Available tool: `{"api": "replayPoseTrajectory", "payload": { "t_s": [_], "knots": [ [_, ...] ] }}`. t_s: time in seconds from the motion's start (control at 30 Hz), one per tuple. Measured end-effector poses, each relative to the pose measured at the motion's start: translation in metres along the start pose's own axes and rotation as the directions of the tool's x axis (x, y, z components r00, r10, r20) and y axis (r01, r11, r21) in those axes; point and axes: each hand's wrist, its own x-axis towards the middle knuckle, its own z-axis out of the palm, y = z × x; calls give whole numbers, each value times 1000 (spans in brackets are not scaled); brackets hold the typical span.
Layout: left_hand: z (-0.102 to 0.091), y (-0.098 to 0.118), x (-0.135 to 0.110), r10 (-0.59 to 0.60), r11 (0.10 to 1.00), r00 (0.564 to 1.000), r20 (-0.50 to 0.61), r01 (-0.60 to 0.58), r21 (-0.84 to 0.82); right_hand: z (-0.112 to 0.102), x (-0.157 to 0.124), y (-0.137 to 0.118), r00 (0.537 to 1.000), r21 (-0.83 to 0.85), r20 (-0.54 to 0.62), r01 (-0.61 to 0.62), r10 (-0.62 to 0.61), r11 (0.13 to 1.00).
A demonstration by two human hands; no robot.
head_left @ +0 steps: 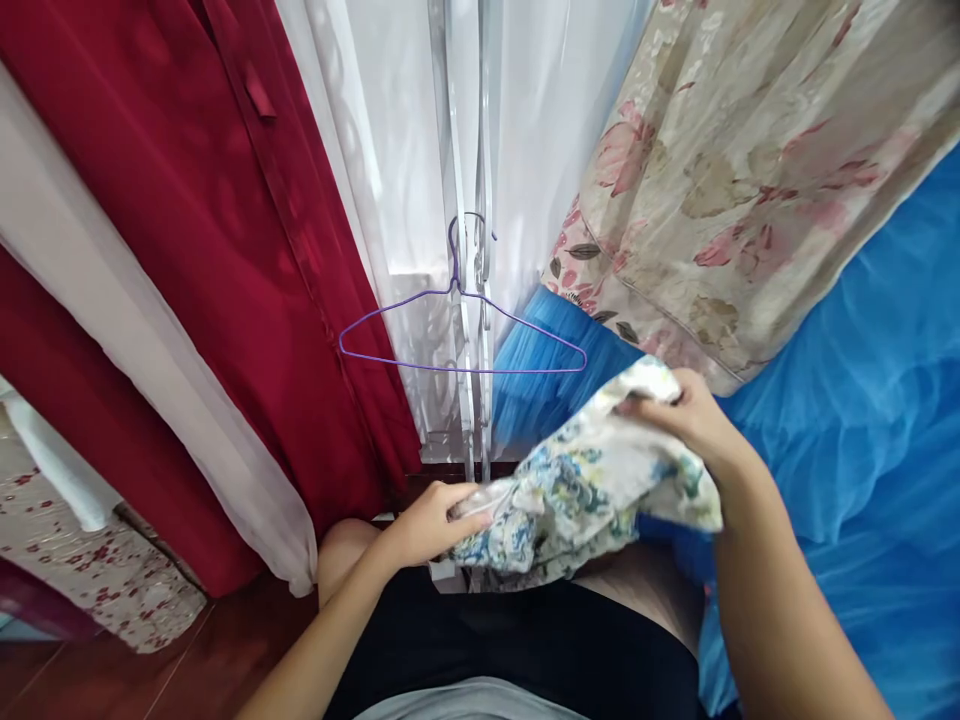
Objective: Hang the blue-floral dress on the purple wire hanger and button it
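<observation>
Both my hands hold a small white garment with a blue and green flower print [581,490], stretched between them over my lap. My left hand [431,522] is closed on its lower left edge. My right hand [686,412] is closed on its upper right part, with the fingers pinched into the cloth. A purple wire hanger [459,335] hangs bare from a metal window grille [469,200] just above and beyond the garment.
A dark red curtain [187,230] and a sheer white curtain [112,320] hang at the left. A beige flowered cloth [750,180] drapes at the upper right over blue tulle [862,400]. Dark wooden floor [150,670] shows at the lower left.
</observation>
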Motion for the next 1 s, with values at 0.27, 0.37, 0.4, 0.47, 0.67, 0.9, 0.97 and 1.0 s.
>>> {"api": "replayPoseTrajectory", "payload": {
  "t_s": [0.27,0.37,0.4,0.47,0.67,0.9,0.97,1.0],
  "knots": [
    [-56,48,-6,194,980,927,-322,-172,98,49,130,2,993,216,108,14,-39,976],
    [-72,48,-9,179,984,906,-385,-155,93,77,141,-3,959,327,280,-136,42,935],
    [-78,44,-10,171,985,899,-403,-143,98,83,141,-5,944,330,323,-169,57,929],
    [-95,31,-14,171,982,882,-438,-117,147,87,139,-8,921,316,385,-200,67,928],
    [-154,-36,-14,241,848,886,-395,5,530,81,124,-13,884,364,461,-270,79,891],
    [-221,-54,24,192,862,838,-510,104,496,90,108,-22,892,390,444,-276,83,878],
    [-234,-45,42,217,881,813,-540,75,467,88,110,-25,888,372,450,-282,94,884],
    [-237,-40,51,230,891,799,-556,57,450,87,111,-26,887,363,451,-286,101,887]
  ]
}}
